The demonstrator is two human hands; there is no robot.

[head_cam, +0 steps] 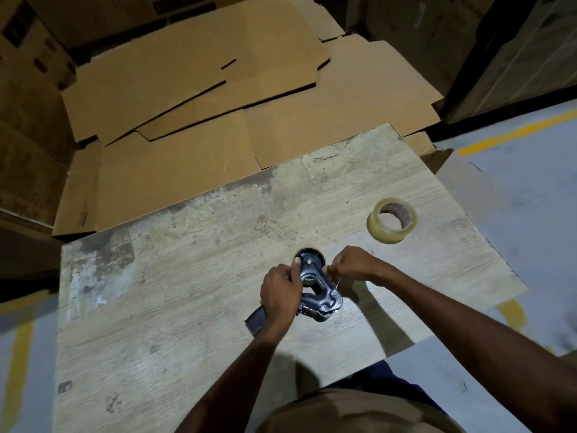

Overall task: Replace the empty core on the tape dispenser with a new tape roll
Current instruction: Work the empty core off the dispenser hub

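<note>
A dark metal tape dispenser (321,293) lies on its side in the middle of the worn wooden table (175,276). Around its hub sits the brown empty core (321,255), mostly hidden by the frame. My left hand (281,292) clasps the dispenser's body, thumb up against the hub. My right hand (351,264) pinches the core's right edge, with a thin strand of tape trailing below the fingers. A new roll of clear tape (392,220) lies flat at the table's right, apart from both hands.
Flattened cardboard sheets (199,89) are stacked beyond the table's far edge. Cardboard boxes (28,89) stand at the left and back right. Grey floor with yellow lines (515,132) runs along the right and left sides.
</note>
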